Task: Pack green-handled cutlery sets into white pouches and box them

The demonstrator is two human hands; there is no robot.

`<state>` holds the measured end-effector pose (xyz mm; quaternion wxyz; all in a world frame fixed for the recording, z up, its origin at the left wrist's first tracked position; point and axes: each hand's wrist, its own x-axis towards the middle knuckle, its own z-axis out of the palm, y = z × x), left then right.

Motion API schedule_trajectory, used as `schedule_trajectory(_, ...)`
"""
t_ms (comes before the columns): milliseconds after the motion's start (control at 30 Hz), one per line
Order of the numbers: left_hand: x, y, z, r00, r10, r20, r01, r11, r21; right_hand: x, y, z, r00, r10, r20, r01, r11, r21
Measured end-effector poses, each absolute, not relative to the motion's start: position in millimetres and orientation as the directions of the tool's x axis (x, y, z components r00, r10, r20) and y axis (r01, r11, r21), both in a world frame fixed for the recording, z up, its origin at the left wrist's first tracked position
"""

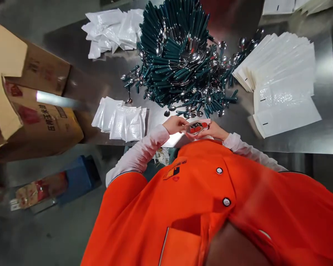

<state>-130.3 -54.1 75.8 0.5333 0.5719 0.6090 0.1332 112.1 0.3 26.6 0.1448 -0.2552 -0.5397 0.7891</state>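
At the table's near edge, close to my body, both hands hold one small white packet point(191, 130). Red and dark pieces point(198, 128) show at it; what they are is too small to tell. My left hand point(175, 125) pinches its left side, fingers closed. From the right, my right hand point(214, 130) grips it with the fingers partly hidden. Just beyond my hands lies a big heap of teaspoons point(172, 68) with dark green handles, some loose ones at its front edge.
White padded packets lie left in a near pile point(122, 120) and a far pile point(113, 31). Flat white bags point(283, 85) fan out on the right of the metal table point(326, 129). Open cardboard boxes point(44, 122) stand left; a blue bin point(79, 179) is below.
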Motion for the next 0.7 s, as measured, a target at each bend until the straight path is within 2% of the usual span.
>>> schedule_trajectory(67, -132, -52, 77, 0.081, 0.868, -0.49, 0.536, 0.376, 0.755, 118, 4, 21, -0.806, 0.53, -0.264, 0.086, -0.336, -0.938)
schedule_trajectory(167, -127, -51, 85, -0.075, 0.925, -0.373, 0.567, 0.347, 0.747, 122, 8, 15, -0.714, 0.668, -0.211, 0.099, -0.202, -0.974)
schedule_trajectory(300, -114, -61, 104, -0.104, 0.974, -0.203, 0.715, 0.215, 0.665, 120, 9, 28, -0.606, 0.79, 0.095, -0.003, 0.117, -0.993)
schedule_trajectory(400, -108, -70, 120, -0.088, 0.995, -0.036, 0.806, 0.093, 0.585, 114, 11, 52, -0.507, 0.806, 0.306, -0.027, 0.34, -0.94)
schedule_trajectory(500, -109, -73, 133, -0.078, 0.995, 0.069, 0.842, 0.029, 0.538, 105, 13, 78, -0.386, 0.808, 0.445, 0.008, 0.485, -0.874)
schedule_trajectory(633, -108, -72, 145, -0.069, 0.969, 0.236, 0.834, -0.073, 0.547, 97, 17, 105, -0.314, 0.723, 0.616, 0.034, 0.657, -0.753)
schedule_trajectory(700, -104, -72, 150, -0.065, 0.959, 0.275, 0.816, -0.108, 0.568, 96, 18, 112, -0.29, 0.692, 0.661, 0.055, 0.702, -0.71)
